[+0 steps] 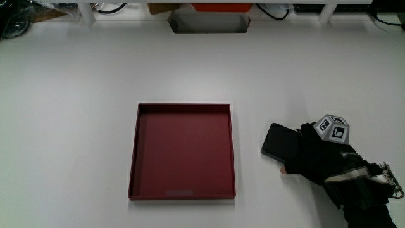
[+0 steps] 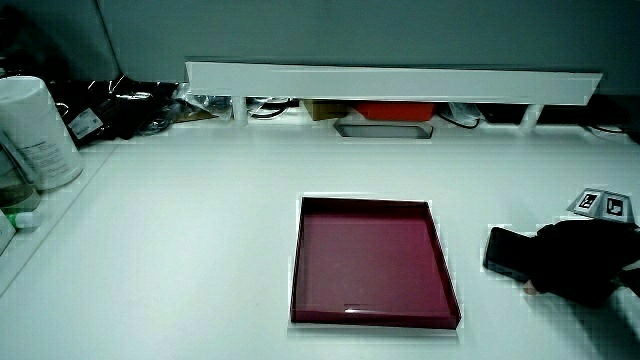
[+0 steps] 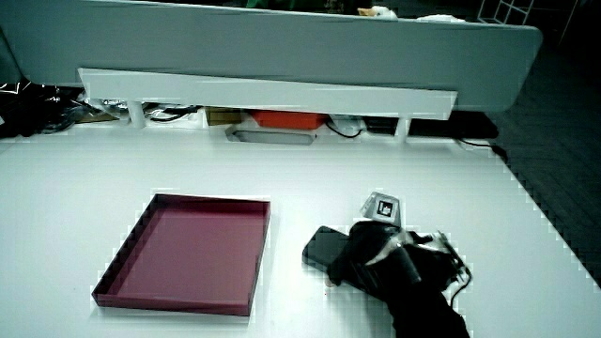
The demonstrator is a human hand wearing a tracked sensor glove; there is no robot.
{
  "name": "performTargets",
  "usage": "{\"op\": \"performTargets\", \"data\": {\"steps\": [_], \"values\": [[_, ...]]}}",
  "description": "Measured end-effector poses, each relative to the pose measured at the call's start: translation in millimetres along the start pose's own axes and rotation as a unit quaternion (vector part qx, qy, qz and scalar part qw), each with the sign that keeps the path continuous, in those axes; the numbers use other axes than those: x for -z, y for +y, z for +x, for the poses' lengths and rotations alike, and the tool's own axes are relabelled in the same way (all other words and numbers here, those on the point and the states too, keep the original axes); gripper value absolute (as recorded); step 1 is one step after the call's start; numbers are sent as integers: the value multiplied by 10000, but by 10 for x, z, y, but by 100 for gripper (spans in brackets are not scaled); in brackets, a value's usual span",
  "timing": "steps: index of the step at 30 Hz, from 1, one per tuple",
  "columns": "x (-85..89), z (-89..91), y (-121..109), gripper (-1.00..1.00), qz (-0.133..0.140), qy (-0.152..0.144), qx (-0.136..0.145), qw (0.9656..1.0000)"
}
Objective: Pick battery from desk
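Hand [image 1: 316, 158] lies on the table [image 1: 76, 95] beside the red tray [image 1: 182, 191], fingers closed on a flat black battery [image 1: 278, 140] w/ its free end toward the tray. Battery rests on the table. A side view alone shows a white jar [image 2: 35, 130] at the table's edge. Tray holds nothing. Cube [image 1: 333, 128] sits on the hand's back.

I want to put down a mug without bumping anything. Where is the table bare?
Bare table lies between the red tray and the low partition, and beside the tray away from the hand. The strip between tray and black battery under the hand is crowded.
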Motion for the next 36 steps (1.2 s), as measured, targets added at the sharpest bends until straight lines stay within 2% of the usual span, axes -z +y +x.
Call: {"op": "performTargets", "data": {"steps": [2,5,7,9,10,11,12,14,15,17,19,21,23,24,25,26,28,31,32,33,35,36], "values": [[34,84,48,0,68,-123,63,9999],[89,237,211,0,-317,313,383,9983],[100,311,327,0,-621,638,630,9940],[111,386,443,0,-924,961,875,9872],[92,391,505,0,-843,769,756,9906],[114,434,577,0,-959,798,839,9886],[393,767,746,0,-591,155,844,9946],[254,651,825,0,-805,470,819,9923],[299,718,903,0,-895,621,907,9899],[276,688,999,0,-998,771,846,9884],[363,763,1120,0,-1169,772,1011,9850],[478,826,1236,0,-1516,1013,1149,9765],[593,888,1353,0,-1860,1251,1284,9661],[545,801,1345,0,-1576,956,1065,9771],[600,814,1383,0,-1693,979,1034,9752],[639,815,1405,0,-1631,942,1112,9758],[788,878,1485,0,-1887,851,1277,9700],[904,902,1537,0,-2109,818,1444,9633],[920,890,1539,0,-2161,784,1452,9623],[952,901,1552,0,-2130,755,1461,9631],[1023,926,1580,0,-2225,685,1545,9602],[994,881,1562,0,-2242,699,1512,9602]]}}
